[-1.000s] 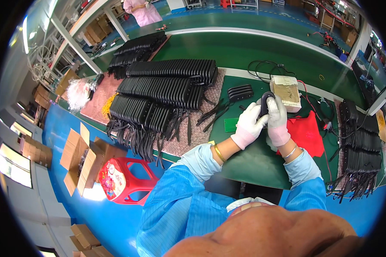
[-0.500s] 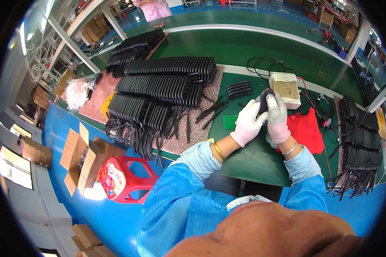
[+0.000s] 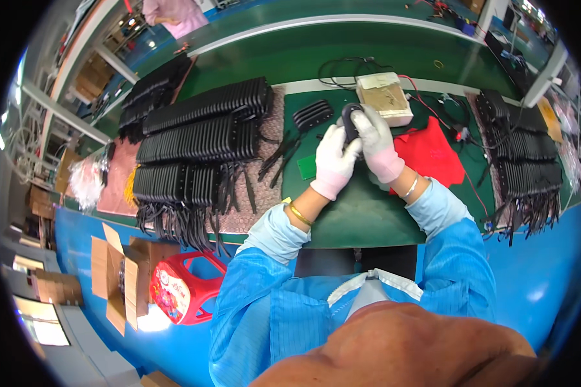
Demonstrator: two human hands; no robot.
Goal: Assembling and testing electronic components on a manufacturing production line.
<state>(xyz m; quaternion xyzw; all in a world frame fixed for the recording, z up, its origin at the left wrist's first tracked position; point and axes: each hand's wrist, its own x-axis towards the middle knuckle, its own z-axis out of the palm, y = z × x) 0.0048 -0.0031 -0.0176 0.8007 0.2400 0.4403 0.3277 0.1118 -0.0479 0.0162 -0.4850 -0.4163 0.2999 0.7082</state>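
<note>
Both my hands, in white gloves, are closed on one black oblong piece (image 3: 350,122) with rounded ends. My left hand (image 3: 337,158) grips its lower left side. On its right side, my right hand (image 3: 377,140) has its fingers laid over the face. The gloves cover much of the piece, so its details are hidden. Left of it lies a short row of similar black pieces (image 3: 312,115) with straps trailing toward me. A small green plate (image 3: 307,168) rests by my left wrist. A red cloth (image 3: 428,155) lies to the right of my right hand.
A worn pale box (image 3: 385,98) stands just beyond my hands, with cables around it. Long rows of strapped black pieces (image 3: 203,138) fill bubble wrap at left; more rows (image 3: 526,151) lie at right. A red stool (image 3: 187,287) and open carton (image 3: 126,277) stand on the floor.
The whole view has shifted, so the bench and my hands appear farther left. Both hands stay closed on the black piece, with only a slight change in finger position.
</note>
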